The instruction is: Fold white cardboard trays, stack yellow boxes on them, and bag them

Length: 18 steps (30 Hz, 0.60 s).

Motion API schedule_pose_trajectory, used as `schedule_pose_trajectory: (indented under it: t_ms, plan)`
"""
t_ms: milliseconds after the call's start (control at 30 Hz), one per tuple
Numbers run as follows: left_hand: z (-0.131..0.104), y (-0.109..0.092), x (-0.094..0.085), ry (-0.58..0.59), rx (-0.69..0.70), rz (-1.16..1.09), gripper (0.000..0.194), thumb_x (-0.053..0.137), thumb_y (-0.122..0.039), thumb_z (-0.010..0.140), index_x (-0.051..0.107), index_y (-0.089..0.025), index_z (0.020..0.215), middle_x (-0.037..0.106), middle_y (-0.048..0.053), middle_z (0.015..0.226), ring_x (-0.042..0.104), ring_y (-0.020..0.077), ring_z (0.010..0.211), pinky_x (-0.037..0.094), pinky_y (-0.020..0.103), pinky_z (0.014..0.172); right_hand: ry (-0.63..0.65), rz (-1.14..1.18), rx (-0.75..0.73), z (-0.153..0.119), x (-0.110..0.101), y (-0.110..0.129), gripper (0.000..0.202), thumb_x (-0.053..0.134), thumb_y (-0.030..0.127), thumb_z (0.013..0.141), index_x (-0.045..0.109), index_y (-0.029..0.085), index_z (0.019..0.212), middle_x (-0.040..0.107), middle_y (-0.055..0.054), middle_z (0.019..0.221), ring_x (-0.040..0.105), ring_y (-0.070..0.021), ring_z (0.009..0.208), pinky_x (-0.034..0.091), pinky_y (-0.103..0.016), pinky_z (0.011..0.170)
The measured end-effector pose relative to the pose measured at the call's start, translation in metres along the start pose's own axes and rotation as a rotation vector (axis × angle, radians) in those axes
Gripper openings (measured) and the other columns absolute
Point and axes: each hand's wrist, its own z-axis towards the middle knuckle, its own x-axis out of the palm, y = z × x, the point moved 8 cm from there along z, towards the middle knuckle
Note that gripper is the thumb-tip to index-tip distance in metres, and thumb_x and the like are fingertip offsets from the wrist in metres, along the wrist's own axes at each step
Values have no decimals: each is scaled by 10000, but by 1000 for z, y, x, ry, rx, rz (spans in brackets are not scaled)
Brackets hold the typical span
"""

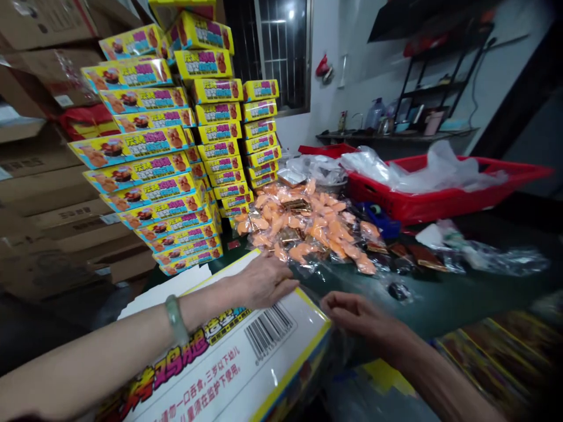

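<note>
In front of me lies a large printed cardboard box (233, 363) with a white face, a barcode and yellow edges, tilted across the view. My left hand (268, 280) lies over the box near its far edge, fingers bent and hold closed; a green bangle (176, 319) is on that wrist. At the box's right corner my right hand (352, 310) has its fingers curled shut. Whether it pinches the box's shiny clear wrapping or something else is hidden. Beyond both hands is a heap of orange pieces in clear packets (316, 228).
Stacks of yellow printed boxes (149, 181) rise at the left, before brown cartons (65, 205). A red plastic crate (409, 205) holding clear bags stands at the back right. Loose packets (426, 255) lie on the green table (453, 299); more yellow-edged packages (497, 351) sit at the lower right.
</note>
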Motion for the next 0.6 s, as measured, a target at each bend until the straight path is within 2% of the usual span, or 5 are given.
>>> schedule_pose_trajectory:
  t_ms: [100, 233, 367, 467, 600]
  plan:
    - [4, 6, 7, 78, -25, 67, 450, 238, -370, 942, 537, -166, 675, 601, 43, 687, 553, 155, 687, 383, 310, 732, -34, 93, 4, -8, 16, -9, 370, 723, 448, 648, 523, 137, 669, 487, 44, 586, 409, -58, 550, 280, -193, 517]
    - [-29, 1, 5, 102, -11, 28, 458, 212, -357, 948, 528, -169, 675, 598, 45, 701, 546, 152, 696, 386, 308, 740, 72, 481, 77, -9, 59, -28, 384, 785, 353, 584, 558, 132, 801, 489, 58, 588, 435, -40, 521, 308, -176, 520]
    - [-69, -3, -2, 49, 4, -51, 331, 267, -335, 941, 541, -180, 1047, 620, 82, 981, 557, 184, 902, 378, 357, 879, 261, 674, 272, -15, 103, -42, 448, 826, 223, 499, 597, 116, 869, 500, 76, 538, 450, -25, 463, 332, -167, 502]
    - [-80, -2, -8, -34, 14, -69, 424, 306, -380, 932, 343, -176, 1301, 462, 136, 1289, 420, 231, 1184, 322, 402, 998, 277, 703, 330, -15, 107, -40, 306, 804, 218, 532, 569, 107, 693, 532, 52, 530, 475, -31, 454, 334, -158, 474]
    - [-76, -7, -6, 16, 55, -87, 460, 308, -402, 926, 318, -179, 1328, 405, 148, 1342, 369, 253, 1236, 320, 418, 1009, 248, 791, 249, -13, 97, -30, 378, 782, 167, 540, 412, 147, 613, 592, 16, 654, 529, -51, 529, 374, -152, 476]
